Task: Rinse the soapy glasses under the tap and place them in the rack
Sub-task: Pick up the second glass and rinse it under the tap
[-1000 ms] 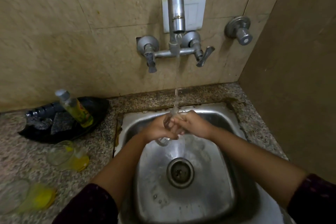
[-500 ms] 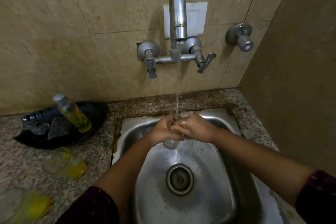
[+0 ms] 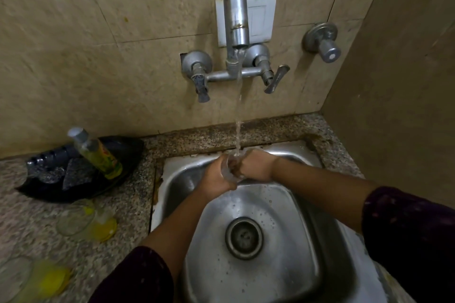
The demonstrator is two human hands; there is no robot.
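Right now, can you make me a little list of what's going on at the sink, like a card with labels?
tap: running, water stream falls into the glass
glass: clear, held over the sink
left hand: wrapped around the glass
right hand: on the glass, fingers at its mouth
waiting glasses: two lying on the counter, one yellow-bottomed glass nearer, another at the edge
soap bottle: leaning in a black tray
rack: not in view

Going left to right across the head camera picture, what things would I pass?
Glass with a yellow base → black tray → left hand → glass under the stream → right hand → round wall valve.
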